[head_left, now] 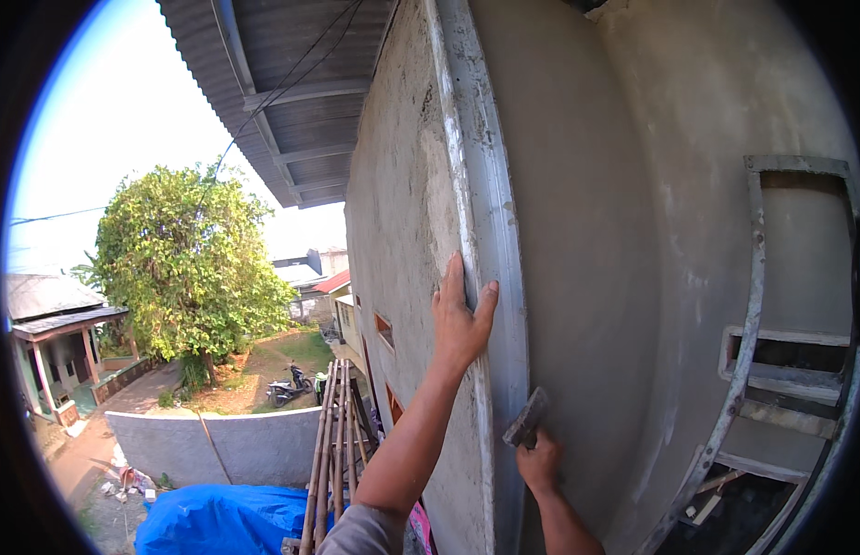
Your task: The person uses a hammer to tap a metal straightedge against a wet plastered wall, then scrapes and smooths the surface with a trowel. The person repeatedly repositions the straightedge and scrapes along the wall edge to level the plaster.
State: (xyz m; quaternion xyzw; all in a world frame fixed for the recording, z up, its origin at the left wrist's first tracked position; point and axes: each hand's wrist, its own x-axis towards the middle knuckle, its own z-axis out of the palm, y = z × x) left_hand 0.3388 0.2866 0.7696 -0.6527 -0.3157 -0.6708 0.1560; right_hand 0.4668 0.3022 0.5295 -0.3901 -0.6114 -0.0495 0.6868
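A long metal straightedge (497,222), pale and mortar-stained, stands upright along the outer corner of the wall. My left hand (462,324) reaches up to it, with fingers stretched along its left edge and the thumb across its face, holding it at the corner. Lower and to the right, my right hand (540,462) is closed round a tool that looks like a hammer (526,418). Its grey head is beside the straightedge's right edge, in front of the smooth plaster (587,231); the fist hides the handle.
A metal scaffold frame (749,305) stands at the right by a wall opening (791,356). Bamboo poles (325,453) rise at lower left beside a blue tarpaulin (222,518). A corrugated roof (310,46) overhangs. A low wall (254,444), tree and motorbike lie far below.
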